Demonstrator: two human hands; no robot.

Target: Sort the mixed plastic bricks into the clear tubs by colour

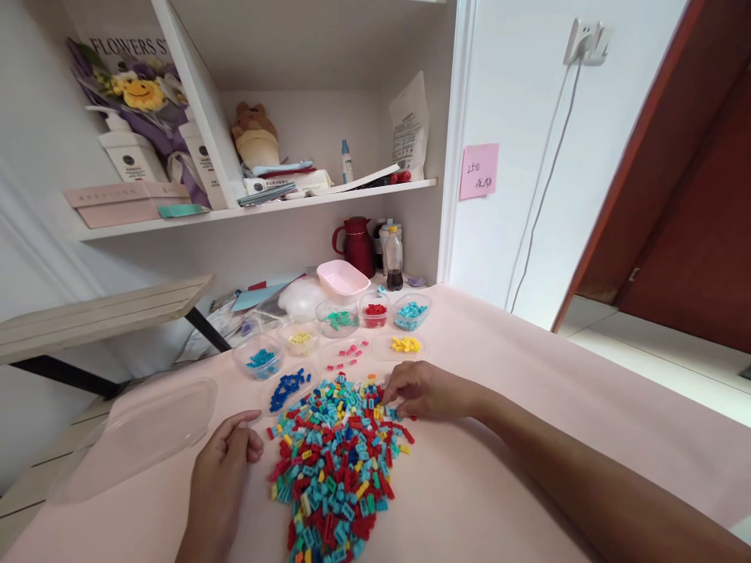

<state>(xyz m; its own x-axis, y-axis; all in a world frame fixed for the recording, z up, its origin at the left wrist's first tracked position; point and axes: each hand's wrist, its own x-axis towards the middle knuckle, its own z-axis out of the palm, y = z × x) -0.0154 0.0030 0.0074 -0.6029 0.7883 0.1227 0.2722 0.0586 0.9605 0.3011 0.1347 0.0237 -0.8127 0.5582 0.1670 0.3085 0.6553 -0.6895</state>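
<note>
A big pile of bricks (pixel 337 461) lies on the pink table (pixel 528 407), all colours mixed up. The left hand (pixel 226 461) rests beside the pile, fingers curled in loosely, holding nothing. The right hand (pixel 425 391) sits at the pile's far edge with its fingers bent down on the bricks; I cannot tell if it has pinched one. A clear lid (pixel 141 434) lies to the left. Behind the pile stand small tubs (pixel 375 310), each with one colour, so they look like sorting spots. On the wall, a pink note (pixel 479 170) says "250". Up on the shelf, a card reads "FLOWERS" (pixel 120 45).
</note>
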